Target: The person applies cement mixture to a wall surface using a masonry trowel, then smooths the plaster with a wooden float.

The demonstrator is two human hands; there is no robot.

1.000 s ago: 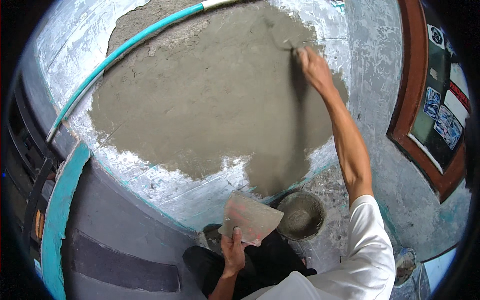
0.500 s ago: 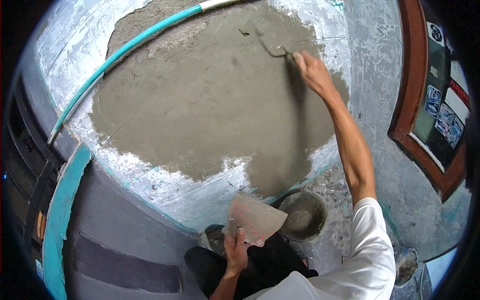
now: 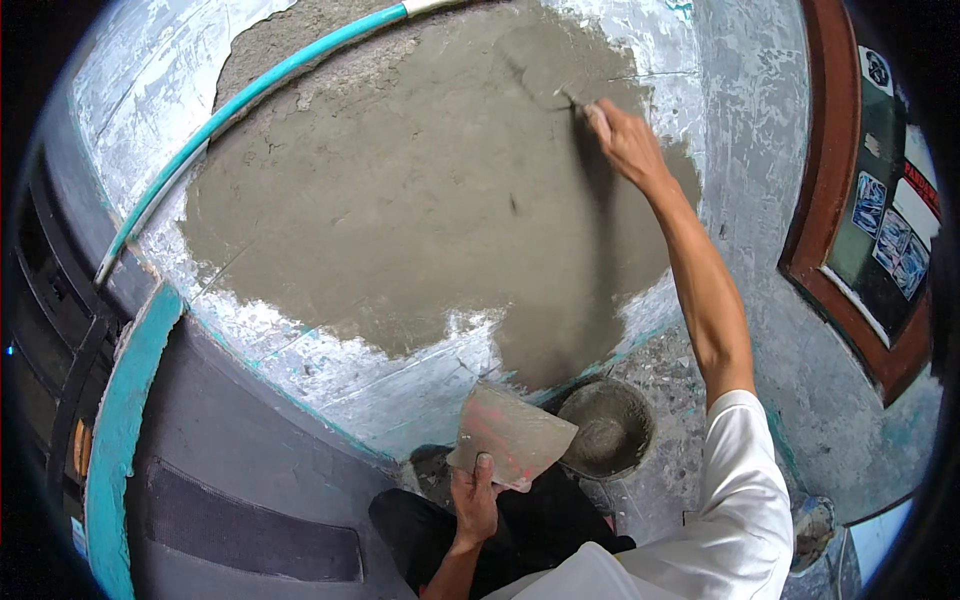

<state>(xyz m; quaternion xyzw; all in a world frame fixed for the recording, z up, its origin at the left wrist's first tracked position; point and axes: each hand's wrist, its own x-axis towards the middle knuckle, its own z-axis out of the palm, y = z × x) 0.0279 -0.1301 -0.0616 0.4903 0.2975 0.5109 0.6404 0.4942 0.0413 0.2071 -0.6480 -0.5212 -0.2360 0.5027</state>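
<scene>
My right hand (image 3: 628, 140) is raised to the upper right of a grey mortar patch (image 3: 380, 220), closed round the handle of a trowel (image 3: 568, 95). The trowel's thin shank and blade are smeared by motion and blend into the grey mortar, at the top of the patch. Low in the middle, my left hand (image 3: 473, 508) grips a flat, mortar-stained board (image 3: 512, 435) with reddish marks, thumb on top and fingers mostly hidden beneath. A small dark speck (image 3: 514, 204) shows in front of the patch's middle.
A round bucket (image 3: 648, 415) with grey mortar inside stands right of the board. A teal hose or pipe (image 3: 270, 82) curves across the upper left. At the right is a brown-framed glass panel (image 3: 812, 150); a teal edge (image 3: 125, 420) runs at the lower left.
The trowel's blade has shifted slightly and is more blurred. A dark nick beside it no longer shows, and a small dark speck appears lower down. My left hand and the board barely moved.
</scene>
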